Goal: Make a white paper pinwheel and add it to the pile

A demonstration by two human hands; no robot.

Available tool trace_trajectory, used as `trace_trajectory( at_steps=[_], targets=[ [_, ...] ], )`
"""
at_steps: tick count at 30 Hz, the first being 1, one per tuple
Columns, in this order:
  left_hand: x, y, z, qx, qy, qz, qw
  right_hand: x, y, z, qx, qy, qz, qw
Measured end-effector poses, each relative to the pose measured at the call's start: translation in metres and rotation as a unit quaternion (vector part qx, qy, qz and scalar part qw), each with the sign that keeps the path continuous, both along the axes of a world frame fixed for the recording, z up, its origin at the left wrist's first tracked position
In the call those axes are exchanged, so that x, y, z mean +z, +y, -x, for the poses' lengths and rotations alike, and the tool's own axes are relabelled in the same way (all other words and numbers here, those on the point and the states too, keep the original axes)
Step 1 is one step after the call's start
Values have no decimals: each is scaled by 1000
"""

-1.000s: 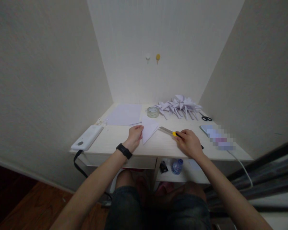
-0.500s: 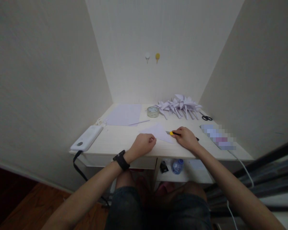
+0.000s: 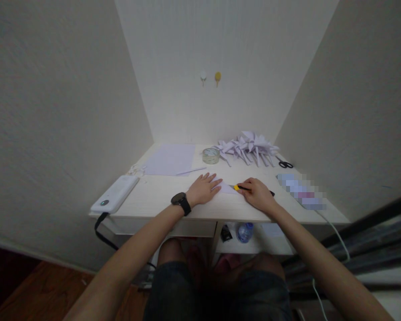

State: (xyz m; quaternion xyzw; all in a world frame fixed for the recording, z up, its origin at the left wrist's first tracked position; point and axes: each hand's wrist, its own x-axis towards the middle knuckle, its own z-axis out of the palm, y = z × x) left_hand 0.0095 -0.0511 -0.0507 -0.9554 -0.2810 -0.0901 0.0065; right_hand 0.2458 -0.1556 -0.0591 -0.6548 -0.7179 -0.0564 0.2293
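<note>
and now the folded paper (image 3: 227,189) is pinned down on the desk (image 3: 157,191), set near the middle of the front edge, most of it covered by the left hand (image 3: 203,189). a second ago it was held up off the top, pinched by that hand; half a second later it was lying flat, with the same hand loosely curled over it, and now those fingers have been opened and spread across it, palm down, nothing clasped. on the other side the utility knife (image 3: 236,187) is gripped firmly in the right hand (image 3: 259,196), fingers closed around the handle, its blade brought in low against the paper's right-hand part; whether it is slipped between the layers cannot be told. elsewhere all is left as it was: the paper pinwheels (image 3: 250,145) are heaped along the back edge towards the back right corner, with the tape roll (image 3: 210,156) just to their left and the scissors (image 3: 284,164) by the right edge. the flat sheet (image 3: 170,158) is laid at the back left corner, a thin paper strip (image 3: 191,170) at its near side, and the white device (image 3: 115,194) is parked at the front left corner.
</note>
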Motion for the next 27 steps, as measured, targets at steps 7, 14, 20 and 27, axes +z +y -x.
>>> trace_trajectory(
  at_steps=[7,14,20,27],
  targets=[
    [-2,-9,1,38,-32,-17,999,0,-11,-2,1,10,9,1000],
    [-1,-12,1,38,-33,-32,998,3,-5,-13,29,33,36,998],
    [-4,-12,0,39,-32,-35,998,8,-4,-13,34,49,66,996],
    [-3,-13,-1,44,-36,-39,998,13,-3,-9,33,65,85,994]
  ],
)
